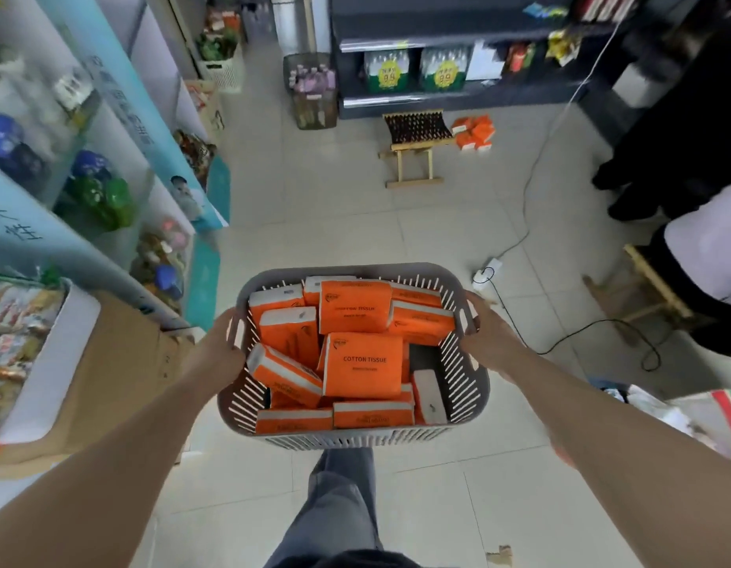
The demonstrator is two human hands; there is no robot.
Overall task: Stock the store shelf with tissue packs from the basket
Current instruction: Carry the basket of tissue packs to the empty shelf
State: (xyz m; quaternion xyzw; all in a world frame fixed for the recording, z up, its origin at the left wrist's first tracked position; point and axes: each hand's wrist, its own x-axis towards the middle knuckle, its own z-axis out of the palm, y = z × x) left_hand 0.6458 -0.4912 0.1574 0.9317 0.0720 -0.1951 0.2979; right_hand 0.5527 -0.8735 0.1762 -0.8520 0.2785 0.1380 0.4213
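I carry a grey slotted plastic basket point(351, 440) in front of me, above the tiled floor. It is filled with several orange tissue packs point(362, 364) labelled COTTON TISSUE, lying in a loose heap. My left hand point(216, 354) grips the basket's left handle slot, fingers curled through it. My right hand point(489, 338) grips the right handle the same way. A dark store shelf point(458, 96) stands at the far end of the aisle, and a small pile of the same orange packs point(474, 133) lies on the floor before it.
A folding wooden stool point(417, 147) stands near the far shelf. A white power strip point(486, 270) and black cable lie on the floor right of the basket. A light blue display shelf point(89, 170) and cardboard box point(122, 362) line the left. A person's dark trousers point(683, 157) are at right.
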